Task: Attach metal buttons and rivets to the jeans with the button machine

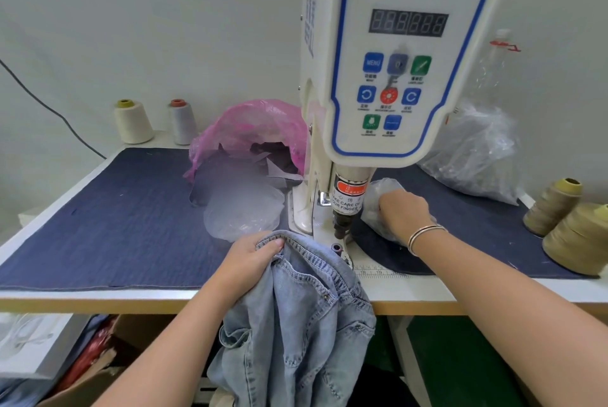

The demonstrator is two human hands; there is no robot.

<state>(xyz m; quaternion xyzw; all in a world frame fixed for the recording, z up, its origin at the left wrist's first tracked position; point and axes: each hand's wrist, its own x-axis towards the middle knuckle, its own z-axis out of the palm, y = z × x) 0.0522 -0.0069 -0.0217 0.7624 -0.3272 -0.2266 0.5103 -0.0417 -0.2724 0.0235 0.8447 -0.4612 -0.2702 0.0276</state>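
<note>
Fetching step: at centre frame the left hand grips the jeans waistband; the right hand, fingers curled, digs in a plastic bag. Next, seat a button under the button machine.

Both forearms are bare, no sleeves showing; thin silver bangles ring the right wrist beside the right hand.

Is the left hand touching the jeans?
Touching. The head view shows the left hand gripping the jeans waistband, thumb curled over its edge.
</note>
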